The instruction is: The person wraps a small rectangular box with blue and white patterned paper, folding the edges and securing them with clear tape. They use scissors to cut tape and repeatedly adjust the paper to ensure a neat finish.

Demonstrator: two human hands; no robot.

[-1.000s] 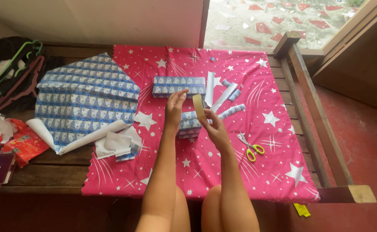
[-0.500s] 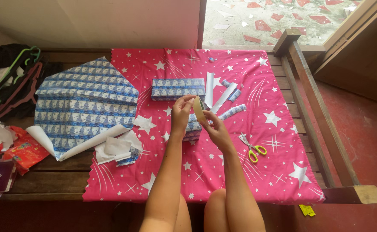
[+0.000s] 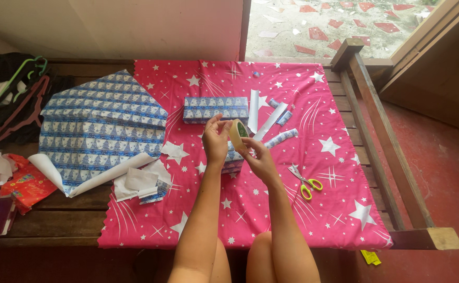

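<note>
Both hands up over the middle of the pink star-printed sheet (image 3: 339, 157). Roll of tape (image 3: 238, 134) pinched between them: right hand (image 3: 261, 160) cradling it from the five o'clock side, left hand (image 3: 216, 140) at nine o'clock with thumb and fingertips picking at the rim, apparently hunting for the loose end. No strip pulled free as far as can be seen.

Judging progress: one box (image 3: 215, 108) wrapped in blue-and-white patterned paper lying finished at twelve o'clock from the hands. A second wrapped parcel (image 3: 232, 159) sitting directly beneath the hands, mostly hidden by them; cannot tell whether its seams are taped. Looks like mid-job, folding largely done, sealing yet to come.

Paper offcuts (image 3: 269, 122) fanned out at one to two o'clock of the roll, close by. Scissors (image 3: 303, 181) with yellow-green handles resting at four o'clock, near the right wrist, untouched. Big sheet of blue patterned paper (image 3: 101, 126) spread at nine o'clock, well apart, one corner curled over. Crumpled scraps (image 3: 141, 181) at seven to eight o'clock. Clothes hangers (image 3: 14, 99) far off at the bench's edge, ten o'clock.
</note>
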